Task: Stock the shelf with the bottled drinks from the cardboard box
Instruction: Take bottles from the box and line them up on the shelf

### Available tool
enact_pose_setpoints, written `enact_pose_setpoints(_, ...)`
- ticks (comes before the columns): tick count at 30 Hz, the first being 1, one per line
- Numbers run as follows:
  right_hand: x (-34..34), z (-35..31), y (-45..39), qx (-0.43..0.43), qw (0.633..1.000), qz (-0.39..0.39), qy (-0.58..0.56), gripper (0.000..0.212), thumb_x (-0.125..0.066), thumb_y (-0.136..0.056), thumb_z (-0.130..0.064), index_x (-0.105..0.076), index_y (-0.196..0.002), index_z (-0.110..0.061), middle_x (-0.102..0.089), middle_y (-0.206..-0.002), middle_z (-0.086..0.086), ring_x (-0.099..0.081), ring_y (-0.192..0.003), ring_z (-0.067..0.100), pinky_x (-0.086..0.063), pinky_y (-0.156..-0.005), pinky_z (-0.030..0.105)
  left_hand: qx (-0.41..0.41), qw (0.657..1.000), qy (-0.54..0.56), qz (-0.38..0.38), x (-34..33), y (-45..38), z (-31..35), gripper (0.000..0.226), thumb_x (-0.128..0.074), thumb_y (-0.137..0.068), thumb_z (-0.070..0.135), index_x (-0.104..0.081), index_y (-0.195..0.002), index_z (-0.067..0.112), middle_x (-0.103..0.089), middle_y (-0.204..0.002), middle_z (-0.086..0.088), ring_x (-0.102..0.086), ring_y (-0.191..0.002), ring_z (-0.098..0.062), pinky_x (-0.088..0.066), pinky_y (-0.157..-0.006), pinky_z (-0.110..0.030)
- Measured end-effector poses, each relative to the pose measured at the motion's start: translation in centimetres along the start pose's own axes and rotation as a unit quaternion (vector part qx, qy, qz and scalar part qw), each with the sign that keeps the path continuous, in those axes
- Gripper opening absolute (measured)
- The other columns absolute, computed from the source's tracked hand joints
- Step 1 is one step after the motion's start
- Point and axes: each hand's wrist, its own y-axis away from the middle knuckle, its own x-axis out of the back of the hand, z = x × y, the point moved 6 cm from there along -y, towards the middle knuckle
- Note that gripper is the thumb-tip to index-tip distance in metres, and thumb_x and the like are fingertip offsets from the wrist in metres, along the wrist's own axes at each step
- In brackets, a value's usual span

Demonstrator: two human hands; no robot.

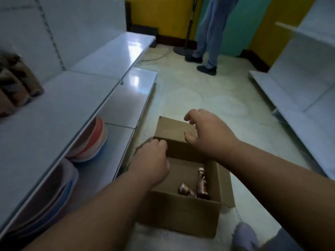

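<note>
An open cardboard box [183, 211] sits on the floor beside the white shelf [59, 109]. Two brown bottled drinks lie inside it, one long bottle [202, 183] and a shorter one [185, 190] to its left. My left hand [152, 160] is curled over the box's left edge near the far flap [172, 128]; whether it grips the cardboard is unclear. My right hand [208, 133] hovers above the far flap with fingers spread and holds nothing.
Several brown packaged items [16, 84] stand on the shelf at far left. Stacked red, white and blue bowls [90, 142] fill the lower shelf. A person in blue trousers [210, 33] stands at the aisle's far end. Another white shelf [304, 84] lines the right side.
</note>
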Motion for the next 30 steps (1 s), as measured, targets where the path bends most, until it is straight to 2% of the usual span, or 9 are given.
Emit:
enact_pose_setpoints(6,-10.1,10.8,3.8,-0.111,0.989,-0.075,-0.059,0.033,-0.065,-0.079,-0.033,-0.056,-0.111,-0.026,-0.058,-0.096,-0.007,-0.057,-0.083,0.011,-0.054,-0.07,0.033,-0.003,0.991,-0.042,-0.124,-14.7,-3.9,1.6,0.043,-0.07,-0.078,0.028,-0.049,-0.116,0.029,-0.054,-0.111,0.003,-0.053,-0.096,-0.016,-0.05,-0.08,-0.035)
enact_pose_setpoints(11,-20.5,18.8,5.5,-0.162,0.968,-0.175,-0.077,0.03,-0.065,-0.081,-0.031,-0.055,-0.108,-0.025,-0.053,-0.094,-0.007,-0.053,-0.08,0.009,-0.04,-0.059,0.02,-0.017,0.968,-0.048,-0.247,-25.9,-7.4,0.1,0.037,-0.07,-0.077,0.024,-0.052,-0.11,0.026,-0.055,-0.105,0.001,-0.051,-0.09,-0.018,-0.047,-0.073,-0.033)
enact_pose_setpoints(13,-25.2,21.8,5.7,-0.183,0.953,-0.228,-0.084,0.03,-0.066,-0.081,-0.031,-0.055,-0.108,-0.024,-0.054,-0.099,-0.003,-0.055,-0.081,0.012,-0.044,-0.063,0.025,-0.033,0.953,-0.05,-0.297,-30.2,-8.4,-0.3,0.04,-0.072,-0.075,0.023,-0.053,-0.11,0.027,-0.053,-0.102,0.003,-0.048,-0.086,-0.016,-0.043,-0.068,-0.031)
enact_pose_setpoints(19,-36.2,28.2,5.8,-0.247,0.886,-0.384,-0.081,0.03,-0.057,-0.088,-0.024,-0.06,-0.114,-0.011,-0.063,-0.109,0.01,-0.06,-0.096,0.026,-0.048,-0.072,0.034,-0.07,0.885,-0.021,-0.46,-41.0,-9.0,-0.4,0.034,-0.067,-0.084,0.029,-0.058,-0.117,0.027,-0.057,-0.114,0.001,-0.053,-0.097,-0.018,-0.045,-0.077,-0.031)
enact_pose_setpoints(21,-38.1,28.8,6.0,-0.284,0.86,-0.409,-0.114,0.027,-0.053,-0.09,-0.019,-0.061,-0.113,-0.007,-0.064,-0.11,0.013,-0.06,-0.098,0.029,-0.045,-0.069,0.033,-0.131,0.868,-0.076,-0.474,-43.1,-8.9,-0.1,0.039,-0.067,-0.083,0.037,-0.057,-0.12,0.028,-0.056,-0.117,0.0,-0.05,-0.103,-0.02,-0.04,-0.079,-0.031)
enact_pose_setpoints(23,-39.4,28.3,5.9,-0.31,0.831,-0.446,-0.121,0.028,-0.046,-0.095,-0.018,-0.061,-0.116,-0.008,-0.06,-0.118,0.012,-0.058,-0.106,0.028,-0.046,-0.074,0.032,-0.194,0.856,-0.156,-0.454,-44.2,-8.9,0.3,0.039,-0.065,-0.084,0.039,-0.055,-0.121,0.03,-0.055,-0.119,-0.001,-0.048,-0.106,-0.023,-0.039,-0.082,-0.035)
enact_pose_setpoints(26,-40.5,29.0,5.6,-0.318,0.844,-0.422,-0.087,0.03,-0.046,-0.094,-0.015,-0.057,-0.12,-0.007,-0.053,-0.125,0.013,-0.051,-0.113,0.03,-0.046,-0.09,0.035,-0.267,0.835,-0.235,-0.42,-44.8,-8.5,0.5,0.036,-0.058,-0.086,0.034,-0.055,-0.122,0.028,-0.058,-0.119,-0.005,-0.05,-0.108,-0.026,-0.04,-0.089,-0.04)
enact_pose_setpoints(28,-41.2,30.0,5.5,-0.342,0.859,-0.376,-0.063,0.035,-0.049,-0.09,-0.013,-0.05,-0.124,-0.006,-0.048,-0.128,0.017,-0.05,-0.114,0.032,-0.045,-0.091,0.037,-0.234,0.84,-0.237,-0.428,-44.2,-8.5,-1.3,0.035,-0.054,-0.089,0.033,-0.054,-0.122,0.026,-0.06,-0.118,-0.006,-0.053,-0.108,-0.027,-0.041,-0.089,-0.041)
enact_pose_setpoints(30,-42.2,30.1,5.7,-0.361,0.851,-0.38,-0.042,0.042,-0.05,-0.088,-0.015,-0.042,-0.129,-0.008,-0.04,-0.133,0.019,-0.046,-0.116,0.034,-0.044,-0.094,0.042,-0.141,0.858,-0.212,-0.447,-43.2,-8.7,-3.9,0.044,-0.059,-0.085,0.037,-0.05,-0.126,0.025,-0.057,-0.122,-0.008,-0.052,-0.11,-0.029,-0.042,-0.09,-0.041)
